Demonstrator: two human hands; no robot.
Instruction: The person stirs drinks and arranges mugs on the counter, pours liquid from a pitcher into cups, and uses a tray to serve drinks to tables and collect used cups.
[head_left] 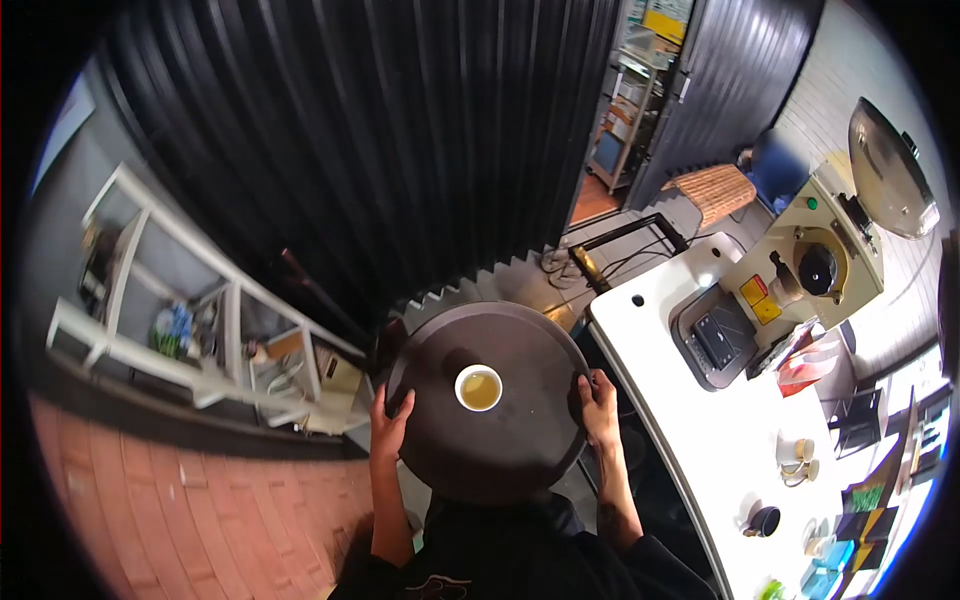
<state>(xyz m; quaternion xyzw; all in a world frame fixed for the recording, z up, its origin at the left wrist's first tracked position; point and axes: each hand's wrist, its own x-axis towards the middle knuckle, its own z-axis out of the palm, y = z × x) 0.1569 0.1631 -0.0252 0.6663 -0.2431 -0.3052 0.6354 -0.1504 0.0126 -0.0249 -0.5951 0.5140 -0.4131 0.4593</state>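
Observation:
A round dark brown serving tray (470, 455) is held level in front of my body, one hand at each side. My left hand (391, 425) grips its left rim, thumb resting over the edge. On the opposite rim, my right hand (599, 408) is closed in the same way, its fingers partly hidden under the tray. A small white cup (478, 388) with yellowish liquid stands upright on the tray, slightly above its middle. Neither hand touches the cup.
To the right runs a white counter (680, 440) with a sink (716, 340), a cream-coloured machine (815, 250) and several cups. Black folding doors (370, 140) stand ahead, beside a doorway (620, 110). White shelving (225, 300) lines the left. Red tiles (210, 520) cover the floor.

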